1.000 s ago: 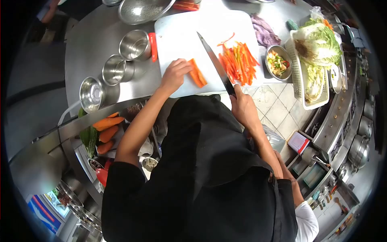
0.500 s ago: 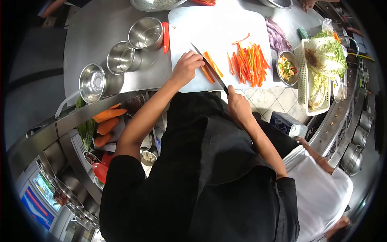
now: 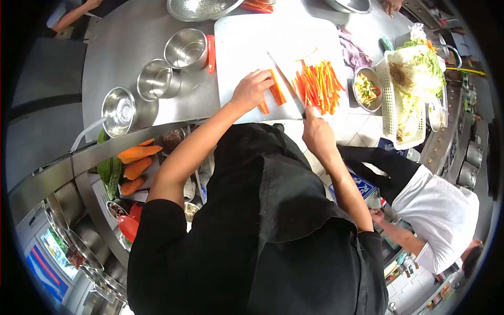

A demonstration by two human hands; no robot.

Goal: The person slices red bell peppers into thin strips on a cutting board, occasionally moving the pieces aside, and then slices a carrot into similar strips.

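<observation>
My right hand (image 3: 318, 131) is wrapped round the handle of a kitchen knife (image 3: 286, 81) above the white cutting board (image 3: 241, 39). The blade points away from me, along the left edge of a pile of thin red pepper strips (image 3: 318, 86). My left hand (image 3: 253, 90) is closed, its bent fingertips on a wider red pepper piece (image 3: 277, 88) left of the knife. Another narrow pepper piece (image 3: 264, 107) shows just below that hand; the rest of it is hidden.
Steel bowls (image 3: 186, 50) and a whole red pepper (image 3: 211, 54) lie left of the board. To the right are a purple cloth (image 3: 353, 48), a bowl of cut vegetables (image 3: 367, 89) and a basket (image 3: 387, 105) with cabbage. A person in white (image 3: 438, 210) bends at lower right.
The knife has moved right, away from my left hand, to the edge of the strip pile. My left hand has shifted slightly right onto the wider piece. The person in white has moved right.
</observation>
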